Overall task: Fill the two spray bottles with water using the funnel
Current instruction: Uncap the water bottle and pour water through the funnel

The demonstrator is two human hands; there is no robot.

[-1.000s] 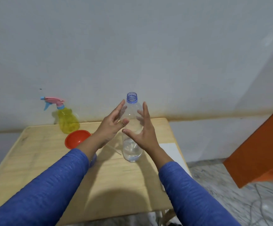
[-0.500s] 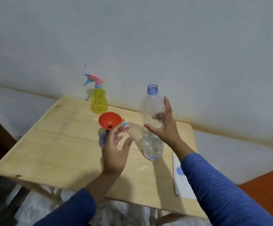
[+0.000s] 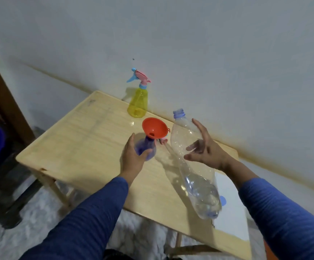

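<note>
A: Where is the water bottle (image 3: 190, 158)?
B: Right of centre, tilted hard, its open blue neck toward 11 o'clock and its base toward 5 o'clock, lifted above the surface (image 3: 88, 147). A little water sits in the base end.

A: Which hand has it?
B: The right hand (image 3: 205, 152), at the bottle's upper body. The thumb lies on the near side and the fingers spread round the far side, seen through the plastic. So that grip is grasping the bottle, loosely.

A: And the left hand (image 3: 133, 156)?
B: It cups the blue sprayer (image 3: 146, 149) from 7 o'clock, thumb and fingers curled round its round body. That grip is grasping the sprayer, which stands on the surface.

A: The funnel (image 3: 155, 128)?
B: Red, seated in the blue sprayer's neck, its bowl tipped toward the camera. The water bottle's neck is just beside it, at 2 o'clock of the bowl, not over it.

A: The other sprayer?
B: The yellow sprayer (image 3: 138, 104) stands upright at 12 o'clock of the funnel, near the wall (image 3: 208, 44), pink and blue trigger head on. A pink piece (image 3: 163, 140) lies just behind the blue sprayer.

A: Anything else?
B: A white sheet (image 3: 231, 212) with a blue dot at the surface's right end, under the bottle's base.
</note>
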